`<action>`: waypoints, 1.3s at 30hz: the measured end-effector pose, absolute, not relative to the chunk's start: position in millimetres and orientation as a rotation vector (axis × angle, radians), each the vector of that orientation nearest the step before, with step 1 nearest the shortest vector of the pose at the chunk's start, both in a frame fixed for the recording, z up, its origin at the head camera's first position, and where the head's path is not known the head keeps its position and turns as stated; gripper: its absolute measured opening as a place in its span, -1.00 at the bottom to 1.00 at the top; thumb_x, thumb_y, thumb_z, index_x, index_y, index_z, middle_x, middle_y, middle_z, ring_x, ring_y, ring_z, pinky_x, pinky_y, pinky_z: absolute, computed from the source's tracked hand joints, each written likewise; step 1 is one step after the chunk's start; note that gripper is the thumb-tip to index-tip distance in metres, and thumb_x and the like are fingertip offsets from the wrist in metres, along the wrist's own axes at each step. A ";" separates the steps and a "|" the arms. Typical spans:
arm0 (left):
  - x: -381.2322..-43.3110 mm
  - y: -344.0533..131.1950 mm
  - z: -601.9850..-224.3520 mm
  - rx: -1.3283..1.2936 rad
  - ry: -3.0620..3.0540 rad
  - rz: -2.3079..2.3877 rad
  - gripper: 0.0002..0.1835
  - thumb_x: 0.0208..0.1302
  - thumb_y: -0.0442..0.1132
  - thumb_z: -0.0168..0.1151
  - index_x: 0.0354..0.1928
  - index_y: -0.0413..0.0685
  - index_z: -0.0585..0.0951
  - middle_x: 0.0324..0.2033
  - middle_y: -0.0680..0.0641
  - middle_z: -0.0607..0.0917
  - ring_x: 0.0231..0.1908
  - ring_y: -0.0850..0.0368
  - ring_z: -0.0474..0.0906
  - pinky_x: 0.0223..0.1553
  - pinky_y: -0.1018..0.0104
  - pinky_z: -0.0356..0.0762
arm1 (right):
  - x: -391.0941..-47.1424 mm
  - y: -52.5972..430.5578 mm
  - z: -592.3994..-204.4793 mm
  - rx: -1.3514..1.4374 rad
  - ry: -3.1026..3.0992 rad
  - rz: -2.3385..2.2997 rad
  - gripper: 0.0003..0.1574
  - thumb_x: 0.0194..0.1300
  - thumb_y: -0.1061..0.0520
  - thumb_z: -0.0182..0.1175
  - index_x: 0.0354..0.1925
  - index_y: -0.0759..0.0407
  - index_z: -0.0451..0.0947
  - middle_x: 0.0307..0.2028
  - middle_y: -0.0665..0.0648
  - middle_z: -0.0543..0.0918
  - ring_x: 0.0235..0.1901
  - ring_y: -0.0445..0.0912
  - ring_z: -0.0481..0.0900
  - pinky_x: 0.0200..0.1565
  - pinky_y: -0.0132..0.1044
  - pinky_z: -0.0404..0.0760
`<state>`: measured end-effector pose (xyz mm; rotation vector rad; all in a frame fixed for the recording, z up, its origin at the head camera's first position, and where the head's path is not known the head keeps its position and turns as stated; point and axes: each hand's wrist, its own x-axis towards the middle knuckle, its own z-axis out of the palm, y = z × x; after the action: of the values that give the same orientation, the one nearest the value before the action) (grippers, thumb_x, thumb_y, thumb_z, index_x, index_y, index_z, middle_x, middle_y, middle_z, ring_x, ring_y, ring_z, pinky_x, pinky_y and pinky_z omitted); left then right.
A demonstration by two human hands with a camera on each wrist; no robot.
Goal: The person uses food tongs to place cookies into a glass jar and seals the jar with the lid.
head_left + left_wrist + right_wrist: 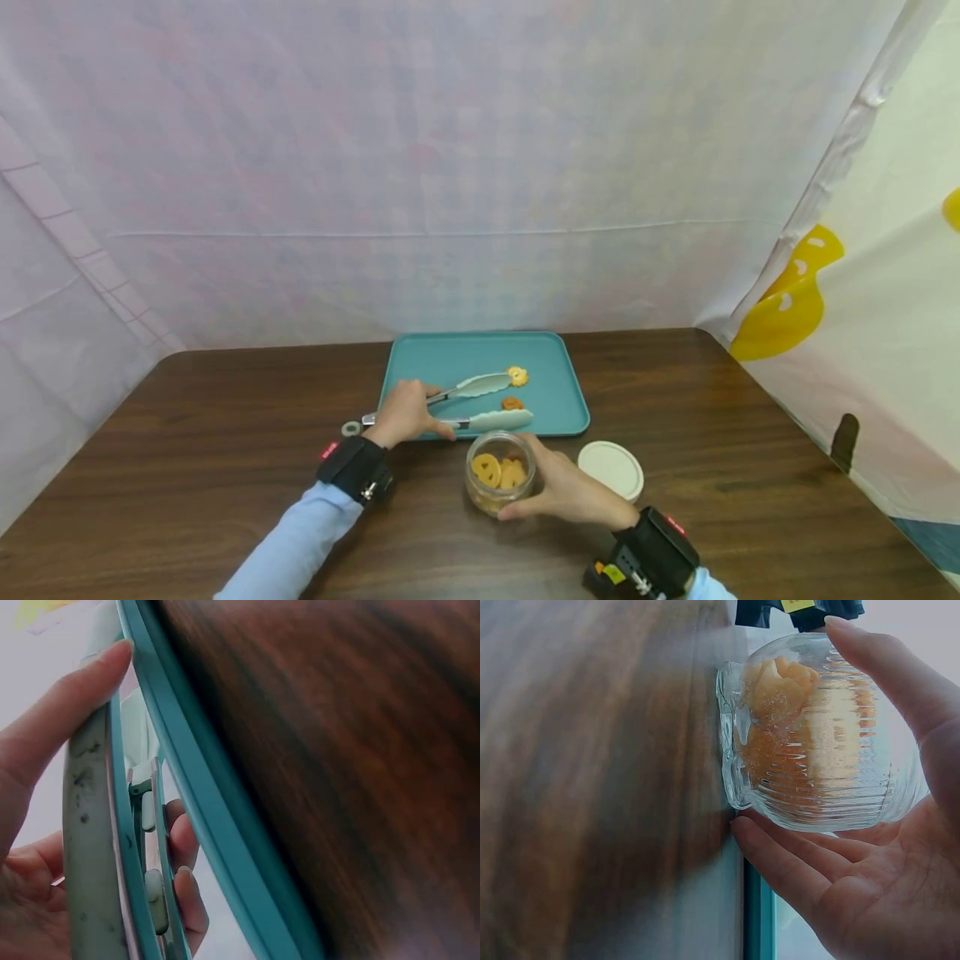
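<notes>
My left hand (405,414) holds a pair of tongs (483,384) with pale green scalloped tips, and the two arms stand spread apart over the tray. In the left wrist view, the thumb lies along one tong arm (94,832) and the fingers are on the other. A yellow flower-shaped cookie (517,377) lies at the upper tip, and a browner cookie (513,403) sits between the two tips. With thumb and fingers on opposite sides, my right hand (566,490) grips a ribbed glass jar (840,802), lidless and holding several cookies (487,470).
The blue-green tray (551,358) lies at the far side of the brown wooden table (247,442), beyond the jar. A round cream lid (611,469) rests to the right, beside my right forearm. Pale cloth hangs behind the table.
</notes>
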<state>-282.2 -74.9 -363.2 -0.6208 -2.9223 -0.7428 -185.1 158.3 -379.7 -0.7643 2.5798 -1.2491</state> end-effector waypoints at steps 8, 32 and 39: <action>-285.6 -72.7 -363.0 -0.602 -2.941 -0.732 -0.17 -0.55 0.01 0.54 -0.06 -0.25 0.58 -0.09 -0.30 0.64 -0.35 0.09 0.48 -0.23 0.11 0.56 | -184.9 159.0 -379.7 -0.758 2.547 -1.277 0.07 -0.10 -0.17 0.33 0.29 0.03 0.03 0.12 0.24 0.44 0.06 0.06 0.40 0.03 0.09 0.40; -283.8 -77.4 -361.9 -0.534 -2.944 -0.792 -0.10 -0.52 0.04 0.53 -0.01 -0.33 0.52 -0.28 -0.36 0.69 -0.63 0.19 0.27 -0.49 0.33 0.37 | -186.4 158.7 -381.0 -0.768 2.572 -1.271 0.08 -0.12 -0.19 0.34 0.27 0.07 0.06 0.09 0.24 0.47 0.04 0.05 0.41 0.02 0.09 0.41; -284.3 -76.1 -362.5 -0.547 -2.936 -0.770 -0.16 -0.51 0.02 0.53 -0.07 -0.32 0.56 -0.32 -0.35 0.70 -0.69 0.23 0.16 -0.54 0.36 0.36 | -186.4 158.6 -380.9 -0.775 2.549 -1.290 0.07 -0.12 -0.18 0.34 0.27 0.04 0.05 0.11 0.21 0.46 0.05 0.03 0.41 0.03 0.08 0.40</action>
<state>-284.3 -76.1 -362.5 -0.5465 -2.9356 -0.7699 -186.4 158.6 -380.9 -0.7746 2.5492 -1.2899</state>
